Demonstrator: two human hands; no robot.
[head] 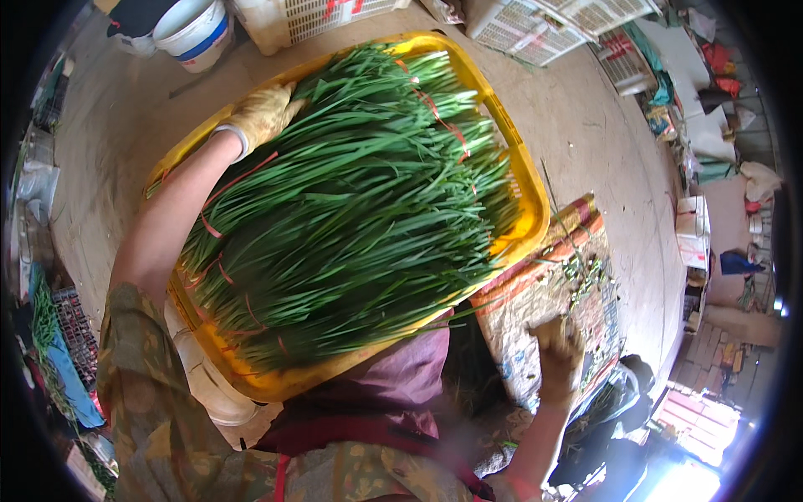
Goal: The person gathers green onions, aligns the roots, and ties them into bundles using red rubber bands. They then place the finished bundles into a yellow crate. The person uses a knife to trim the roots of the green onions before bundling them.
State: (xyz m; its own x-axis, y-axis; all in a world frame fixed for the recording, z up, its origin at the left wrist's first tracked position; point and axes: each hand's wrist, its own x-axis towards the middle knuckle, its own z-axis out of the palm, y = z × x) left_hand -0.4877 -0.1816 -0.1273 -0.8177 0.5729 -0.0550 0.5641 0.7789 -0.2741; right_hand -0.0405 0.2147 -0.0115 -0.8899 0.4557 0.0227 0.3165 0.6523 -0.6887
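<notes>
Bundles of long green leafy stalks, probably garlic chives (pixel 351 194), tied with red bands, fill a yellow plastic crate (pixel 533 182) before me. My left hand (pixel 266 116), in a tan work glove, rests at the crate's upper left edge, its fingers against the leaves; whether it grips anything is hidden. My right hand (pixel 557 345), also gloved and blurred, is apart from the crate at the lower right, above a worn woven sack (pixel 514 320) with leaf scraps on it. Its fingers look curled, and I cannot tell whether they hold anything.
A white bucket with a blue band (pixel 194 37) and white slatted crates (pixel 533 28) stand beyond the yellow crate. A white box (pixel 692 232) is at the right. Dark plastic bags (pixel 608 401) lie at the lower right, and a dark mesh crate (pixel 76 332) stands at the left.
</notes>
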